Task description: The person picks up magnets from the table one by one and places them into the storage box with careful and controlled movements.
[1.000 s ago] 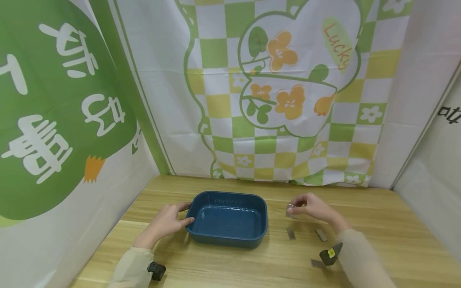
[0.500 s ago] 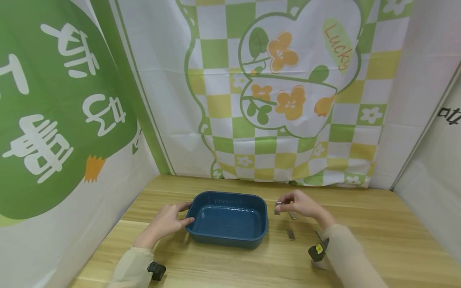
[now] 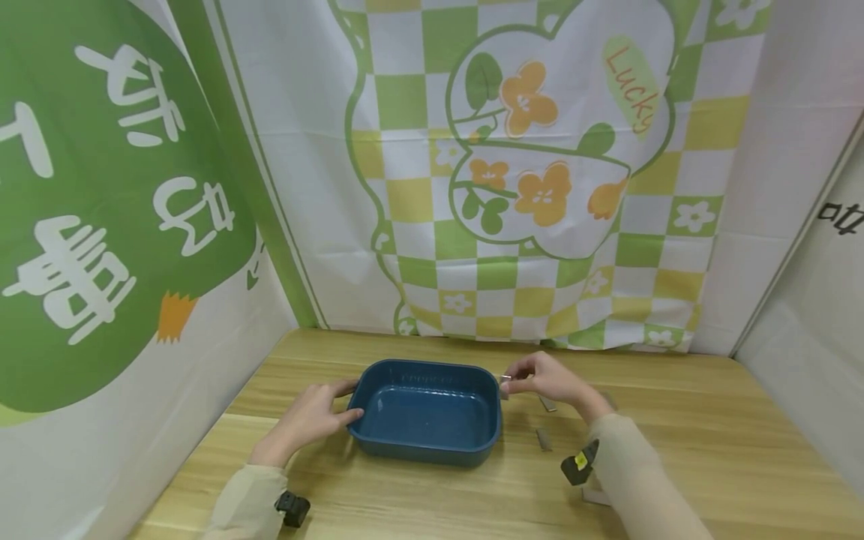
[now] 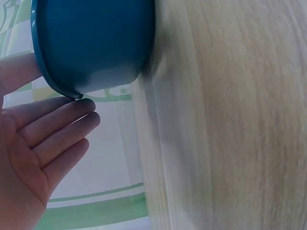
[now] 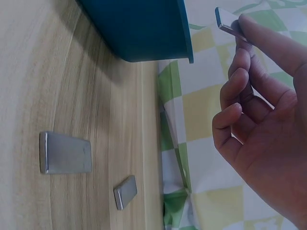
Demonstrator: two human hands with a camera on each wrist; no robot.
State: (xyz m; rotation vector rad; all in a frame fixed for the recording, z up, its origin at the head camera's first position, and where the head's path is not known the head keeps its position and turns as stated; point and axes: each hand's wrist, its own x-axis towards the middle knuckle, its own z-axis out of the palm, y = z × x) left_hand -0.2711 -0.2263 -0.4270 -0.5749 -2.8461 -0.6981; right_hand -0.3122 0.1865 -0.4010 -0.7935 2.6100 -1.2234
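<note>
A dark blue rectangular plastic tub (image 3: 425,453) stands on the wooden table, and nothing lies inside it. My left hand (image 3: 313,415) grips its left side, thumb over the rim and fingers along the outside; the left wrist view shows those fingers (image 4: 62,129) reaching out beneath the rim. Between thumb and fingertips my right hand (image 3: 550,377) pinches a small silver rectangular metal block (image 5: 229,23), held up close beside the tub's right rim. The other fingers of that hand are curled in.
Several similar metal blocks lie right of the tub, among them one block (image 3: 544,439) nearer the front and another (image 3: 548,403) below the right hand. One more (image 3: 595,496) is partly covered by the right sleeve. A patterned cloth (image 3: 472,300) hangs behind the table (image 3: 405,502).
My right hand has moved left with the metal block, from over the loose blocks to the tub's right rim. The left hand and the tub have stayed in place.
</note>
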